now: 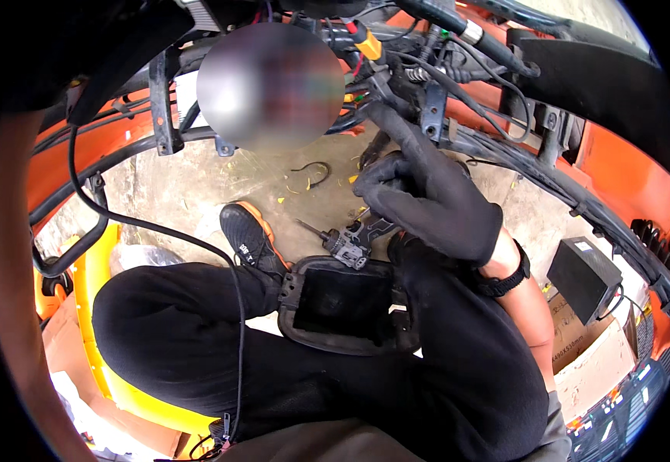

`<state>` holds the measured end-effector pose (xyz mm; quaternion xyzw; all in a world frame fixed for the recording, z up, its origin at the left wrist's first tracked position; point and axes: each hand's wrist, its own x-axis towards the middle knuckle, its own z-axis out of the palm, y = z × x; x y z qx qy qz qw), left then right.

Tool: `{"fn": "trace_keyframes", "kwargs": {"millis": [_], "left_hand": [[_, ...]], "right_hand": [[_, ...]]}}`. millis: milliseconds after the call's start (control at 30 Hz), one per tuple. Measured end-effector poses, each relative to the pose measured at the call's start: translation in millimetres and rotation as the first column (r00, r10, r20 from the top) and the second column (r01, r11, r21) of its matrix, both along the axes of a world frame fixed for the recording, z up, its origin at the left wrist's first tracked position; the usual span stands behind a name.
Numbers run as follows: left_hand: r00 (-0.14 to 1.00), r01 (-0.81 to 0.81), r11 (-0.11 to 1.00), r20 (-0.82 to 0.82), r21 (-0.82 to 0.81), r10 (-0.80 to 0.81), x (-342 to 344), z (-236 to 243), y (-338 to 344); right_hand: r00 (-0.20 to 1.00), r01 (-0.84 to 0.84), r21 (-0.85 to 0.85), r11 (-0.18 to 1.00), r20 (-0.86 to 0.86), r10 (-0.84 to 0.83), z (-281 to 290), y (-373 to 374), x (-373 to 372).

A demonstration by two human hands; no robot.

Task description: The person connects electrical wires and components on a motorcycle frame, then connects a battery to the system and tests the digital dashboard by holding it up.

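My right hand, in a black glove, reaches into the dark frame of an orange vehicle. Its index finger extends toward wires and a yellow connector; the other fingers curl, their contents unclear. A cordless driver lies beneath that hand, between my legs, beside an open black rectangular housing. My left forearm rises along the left edge; its hand cannot be made out. A blurred circle hides the middle of the upper frame.
Orange panels and bent tubes surround me. A black box sits on cardboard at right. Yellow curved parts and more cardboard are at left. A long cable crosses my left leg. Small yellow scraps dot the concrete floor.
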<state>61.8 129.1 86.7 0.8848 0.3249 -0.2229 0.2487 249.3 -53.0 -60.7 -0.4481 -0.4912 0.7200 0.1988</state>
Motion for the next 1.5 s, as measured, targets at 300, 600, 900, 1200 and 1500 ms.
{"fn": "trace_keyframes", "kwargs": {"millis": [300, 600, 900, 1200, 1500], "left_hand": [[0.986, 0.065, 0.986, 0.144, 0.156, -0.088, -18, -9, -6], [0.969, 0.114, 0.965, 0.189, 0.235, -0.160, -21, -22, -4], [0.982, -0.030, 0.985, 0.180, -0.170, 0.061, -8, -22, 9], [0.984, -0.146, 0.988, 0.092, -0.049, 0.150, -2, -13, 3], [0.996, -0.060, 0.994, 0.076, 0.089, 0.053, -7, -14, 1]], "right_hand": [[0.971, 0.063, -0.320, 0.945, -0.199, -0.132, -9, 20, -22], [0.992, -0.120, 0.044, 0.992, -0.035, 0.121, -16, 7, -35], [0.900, -0.355, 0.376, 0.856, 0.384, 0.204, -23, -5, -38], [0.888, -0.357, 0.388, 0.849, 0.425, 0.179, -26, -10, -32], [0.888, -0.330, 0.329, 0.885, 0.425, 0.173, -13, -7, -33]]}}
